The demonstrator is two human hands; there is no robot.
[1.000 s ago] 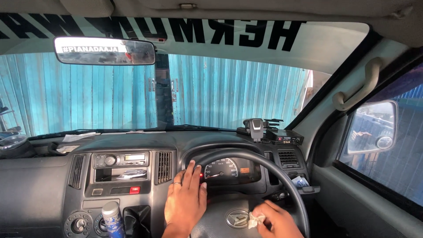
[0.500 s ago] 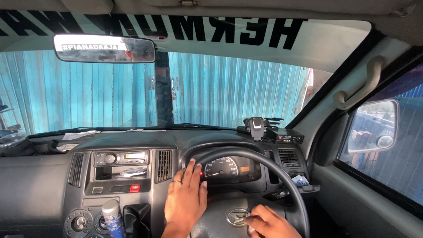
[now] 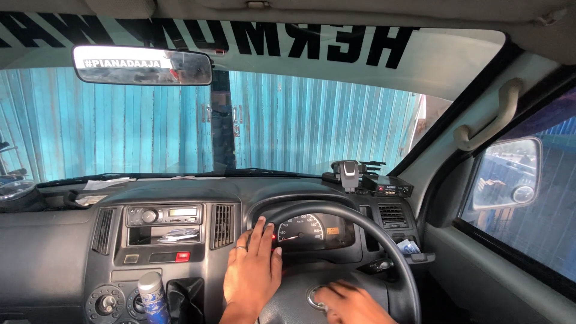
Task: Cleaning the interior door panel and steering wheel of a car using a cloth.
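Since a second ago the right hand (image 3: 347,303) has slid left over the wheel hub (image 3: 318,297), covering most of the emblem, and the white cloth it held no longer shows.

Nearest, at the wheel's (image 3: 393,252) lower middle, the right hand lies blurred, knuckles up and fingers curled on the hub; I cannot tell whether it grips anything underneath. The left hand (image 3: 253,273) has not moved: it rests flat and relaxed on the wheel's left rim, fingers straight, a ring on one, fingertips near the gauges (image 3: 302,228). At the dash's lower left edge stands a bottle (image 3: 153,297), with the radio (image 3: 163,214) above it. On the dash top by the right corner sits a phone holder (image 3: 348,174); farther up hangs the mirror (image 3: 142,65), and blue sheeting fills the windscreen.
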